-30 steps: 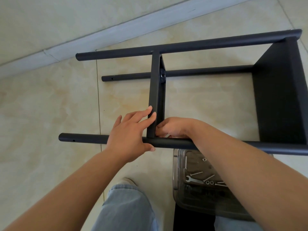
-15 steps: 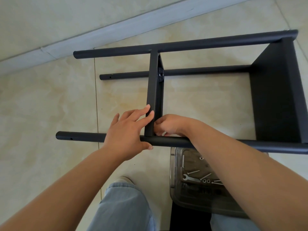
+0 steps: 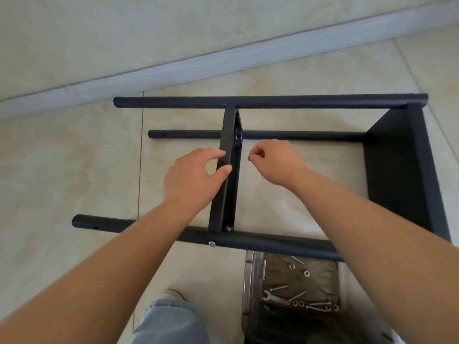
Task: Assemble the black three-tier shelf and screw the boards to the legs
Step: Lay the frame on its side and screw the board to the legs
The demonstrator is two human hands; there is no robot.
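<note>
Three black legs show on the tiled floor, lying level and running left to right: one far, one lower behind it, one near the person. Two boards join them. The middle board stands on edge between the far and near legs, and the end board closes the frame at the right. A silver screw head shows on the near leg just below the middle board, and a second bit of silver hardware sits at the board's lower corner.

The left hand grips the middle board's left edge, thumb on the near face and fingertips curled over the top, about halfway along it. The right hand hovers just right of the board and clear of it, fingers curled in with thumb and forefinger pinched together; whether they hold anything small I cannot tell.

Under the near leg, close to the person, a clear tray holds a small wrench, long bolts and several washers or nuts. A jeans-clad knee and the toe of a shoe show at the bottom edge. A pale baseboard runs along the wall beyond the shelf.
</note>
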